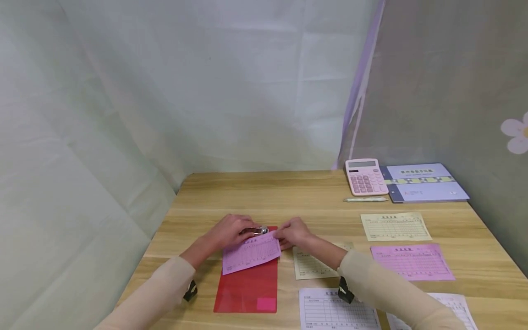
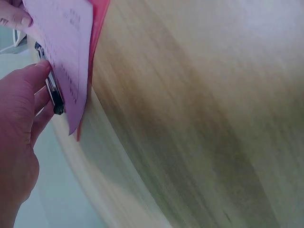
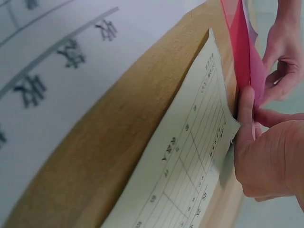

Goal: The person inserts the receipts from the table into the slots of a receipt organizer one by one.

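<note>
A red clipboard (image 1: 247, 291) lies on the table with its metal clip (image 1: 261, 230) at the far end. My left hand (image 1: 232, 231) grips this clip, the thumb pressing on it in the left wrist view. A pink printed form (image 1: 252, 253) lies aslant over the upper part of the clipboard, its top edge at the clip. Its upper right corner is pinched between the thumb and fingers of my right hand (image 1: 294, 233). In the right wrist view the right fingertips are right at the edges of the form and the red board.
Right of the clipboard lie cream forms (image 1: 396, 227), another pink form (image 1: 412, 262) and white forms (image 1: 338, 311). One cream form is partly under my right forearm. A pink calculator (image 1: 366, 178), a pen (image 1: 365, 199) and a booklet (image 1: 426, 183) lie at the back right.
</note>
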Demonstrator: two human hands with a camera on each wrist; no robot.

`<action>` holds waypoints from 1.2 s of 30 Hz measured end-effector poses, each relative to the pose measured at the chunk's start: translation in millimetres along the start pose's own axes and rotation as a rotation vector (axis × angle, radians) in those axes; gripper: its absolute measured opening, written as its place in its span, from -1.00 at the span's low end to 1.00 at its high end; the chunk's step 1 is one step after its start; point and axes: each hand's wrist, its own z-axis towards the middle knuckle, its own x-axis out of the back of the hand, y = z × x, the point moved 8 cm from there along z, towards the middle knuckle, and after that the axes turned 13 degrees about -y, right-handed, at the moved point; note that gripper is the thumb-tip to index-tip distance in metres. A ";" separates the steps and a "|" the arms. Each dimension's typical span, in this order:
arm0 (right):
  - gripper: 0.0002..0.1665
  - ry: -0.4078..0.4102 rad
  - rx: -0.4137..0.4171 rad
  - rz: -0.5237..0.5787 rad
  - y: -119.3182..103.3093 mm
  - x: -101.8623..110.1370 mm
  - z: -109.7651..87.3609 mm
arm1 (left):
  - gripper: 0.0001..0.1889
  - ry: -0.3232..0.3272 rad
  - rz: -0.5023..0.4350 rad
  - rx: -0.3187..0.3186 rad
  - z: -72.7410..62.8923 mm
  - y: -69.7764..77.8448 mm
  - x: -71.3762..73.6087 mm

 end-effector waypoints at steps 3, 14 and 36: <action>-0.89 0.015 -0.013 -0.026 -4.2 0.8 0.1 | -0.70 0.019 0.082 -0.026 0.8 3.7 1.6; -0.93 0.038 -0.005 -0.136 -8.7 0.0 -1.8 | -0.65 0.033 0.238 -0.009 -2.6 13.5 -2.3; -0.89 0.085 -0.007 -0.083 -3.9 -2.0 -1.7 | -0.68 0.020 0.240 0.063 -6.5 13.6 -8.3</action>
